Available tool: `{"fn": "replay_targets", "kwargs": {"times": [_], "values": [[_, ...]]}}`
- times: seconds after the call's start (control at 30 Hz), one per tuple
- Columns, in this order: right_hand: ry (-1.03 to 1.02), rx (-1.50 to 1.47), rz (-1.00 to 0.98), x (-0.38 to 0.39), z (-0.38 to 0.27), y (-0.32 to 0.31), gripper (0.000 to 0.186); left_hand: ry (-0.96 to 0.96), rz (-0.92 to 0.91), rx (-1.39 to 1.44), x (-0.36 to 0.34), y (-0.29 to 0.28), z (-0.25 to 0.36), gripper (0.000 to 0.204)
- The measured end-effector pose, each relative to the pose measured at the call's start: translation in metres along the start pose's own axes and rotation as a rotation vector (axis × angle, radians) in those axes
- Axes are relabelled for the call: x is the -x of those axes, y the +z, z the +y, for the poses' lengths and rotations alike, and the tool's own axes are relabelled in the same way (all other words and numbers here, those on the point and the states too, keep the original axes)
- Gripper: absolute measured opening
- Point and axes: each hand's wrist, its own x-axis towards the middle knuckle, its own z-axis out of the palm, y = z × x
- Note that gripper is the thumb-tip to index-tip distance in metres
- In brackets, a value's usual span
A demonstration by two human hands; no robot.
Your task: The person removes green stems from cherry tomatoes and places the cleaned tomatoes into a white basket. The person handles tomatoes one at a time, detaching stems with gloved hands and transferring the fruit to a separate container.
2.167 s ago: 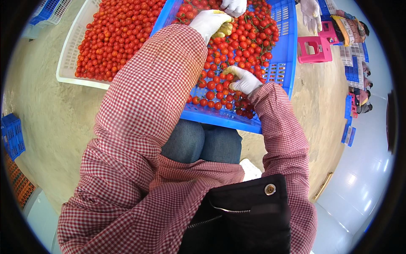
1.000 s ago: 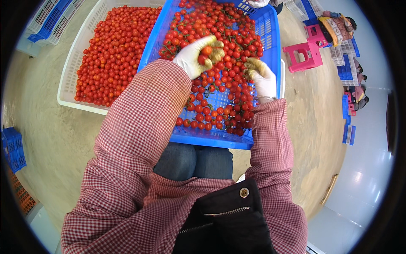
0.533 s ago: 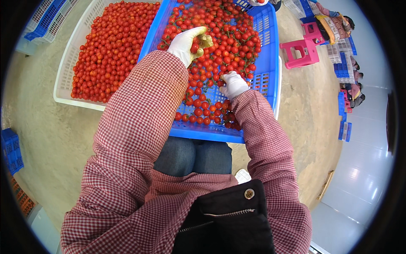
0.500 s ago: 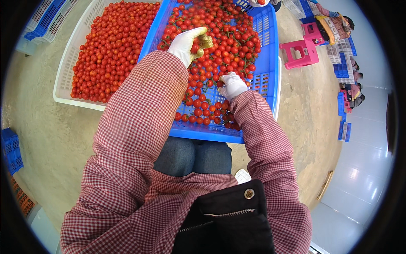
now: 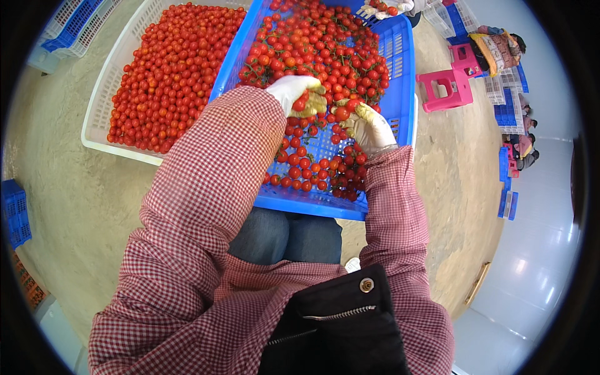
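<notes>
Cherry tomatoes (image 5: 337, 69), many on green stems, fill most of a blue slatted crate (image 5: 400, 81) in front of me. My left hand (image 5: 301, 97), in a white glove with yellow-stained fingers, curls around cherry tomatoes in the middle of the crate; one shows between thumb and fingers. Close by on the right, my gloved right hand (image 5: 372, 127) has its stained fingertips closed on cherry tomatoes of a bunch. Beneath the hands, part of the crate's slatted floor shows among scattered tomatoes. My palms are partly hidden.
A white crate (image 5: 97, 119) of loose, stemless tomatoes stands against the blue crate's left side. Another person's gloved hand (image 5: 381, 9) holds tomatoes at the far edge. Pink stools (image 5: 447, 87) stand to the right. Stacked crates (image 5: 69, 31) are at the far left.
My left hand has moved slightly right and lower, into the tomatoes. My right hand has turned and shifted right, its fingertips now towards the left hand. The other person's hand reaches further in.
</notes>
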Motion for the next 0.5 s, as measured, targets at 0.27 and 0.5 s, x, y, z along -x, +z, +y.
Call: {"fn": "replay_targets", "kwargs": {"times": [0.27,0.5], "values": [[-0.252,0.325,0.122,0.005,-0.001,0.031,0.041,0.038,-0.308,0.141,0.011,0.010,-0.004,0.034],[-0.324,0.368,0.342,-0.001,0.000,0.010,0.032,0.201,-0.392,0.403,0.017,0.005,0.012,0.030]]}}
